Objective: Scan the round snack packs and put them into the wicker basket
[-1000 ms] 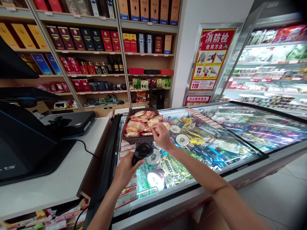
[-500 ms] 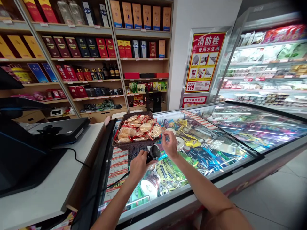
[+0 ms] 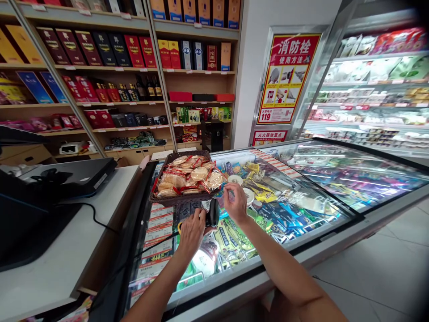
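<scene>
My left hand [image 3: 192,230] is wrapped round a black handheld barcode scanner [image 3: 213,213], its round head turned to the right and a cable trailing left. Just right of the scanner, my right hand [image 3: 235,202] has its thumb and fingers curled together, and I see nothing between them. Its fingertips are close beside the nearest packet at the right end of a dark woven basket [image 3: 177,200]. Heaped in that basket are several round, flat biscuits [image 3: 200,173] in clear wrappers with red edges. The basket rests on the freezer's glass top [image 3: 161,232].
Under the glass lie ice-cream packs [image 3: 231,241]. A white counter [image 3: 43,250] with a black till device [image 3: 80,176] stands at left. Shelves of boxed goods [image 3: 117,49] line the back wall, and a lit chiller [image 3: 375,94] is at far right.
My view has tilted down slightly and shifted right. The scanner head has turned from facing me to facing right. My right fingers have moved a little away from the biscuit packet.
</scene>
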Available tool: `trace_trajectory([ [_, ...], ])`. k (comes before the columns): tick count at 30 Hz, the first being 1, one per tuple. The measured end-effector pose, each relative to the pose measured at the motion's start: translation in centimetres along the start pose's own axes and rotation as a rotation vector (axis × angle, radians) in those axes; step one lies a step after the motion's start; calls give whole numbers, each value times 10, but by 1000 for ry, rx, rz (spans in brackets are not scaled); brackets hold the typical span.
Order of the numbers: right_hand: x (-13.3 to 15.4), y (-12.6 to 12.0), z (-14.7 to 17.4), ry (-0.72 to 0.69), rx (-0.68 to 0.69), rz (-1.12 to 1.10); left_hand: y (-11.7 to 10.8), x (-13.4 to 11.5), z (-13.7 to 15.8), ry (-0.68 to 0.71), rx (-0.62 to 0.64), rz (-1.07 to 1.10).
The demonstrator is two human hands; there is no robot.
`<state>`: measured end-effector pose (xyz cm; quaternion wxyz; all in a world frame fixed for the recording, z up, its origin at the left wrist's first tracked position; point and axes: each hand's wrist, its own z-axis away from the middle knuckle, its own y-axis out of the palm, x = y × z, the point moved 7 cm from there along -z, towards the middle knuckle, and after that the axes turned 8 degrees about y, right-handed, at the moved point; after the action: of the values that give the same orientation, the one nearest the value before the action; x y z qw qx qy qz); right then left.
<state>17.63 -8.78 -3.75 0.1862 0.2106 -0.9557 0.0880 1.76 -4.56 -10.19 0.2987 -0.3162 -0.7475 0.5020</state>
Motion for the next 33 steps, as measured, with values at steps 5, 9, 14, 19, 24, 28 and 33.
trace_trajectory([
  [5, 0, 1, 3, 13, 14, -2, 2, -2, 0, 25, -62, -13],
  [9, 4, 6, 6, -2, 47, 0, 3, -3, 3, 39, -111, 9],
  [14, 10, 10, 10, -19, 103, 14, -2, -2, 7, 42, -175, 91],
  [19, 10, 10, 9, 5, 137, 18, -12, 6, 7, -12, -257, 238],
  [24, 3, 12, 6, 165, 224, -43, -23, 26, 5, -157, -371, 429],
  [28, 4, 27, 11, 424, 512, -426, -30, 40, 2, -193, -393, 695],
  [33, 20, 37, 20, 545, 802, -742, -47, 41, -2, -72, -378, 1272],
])
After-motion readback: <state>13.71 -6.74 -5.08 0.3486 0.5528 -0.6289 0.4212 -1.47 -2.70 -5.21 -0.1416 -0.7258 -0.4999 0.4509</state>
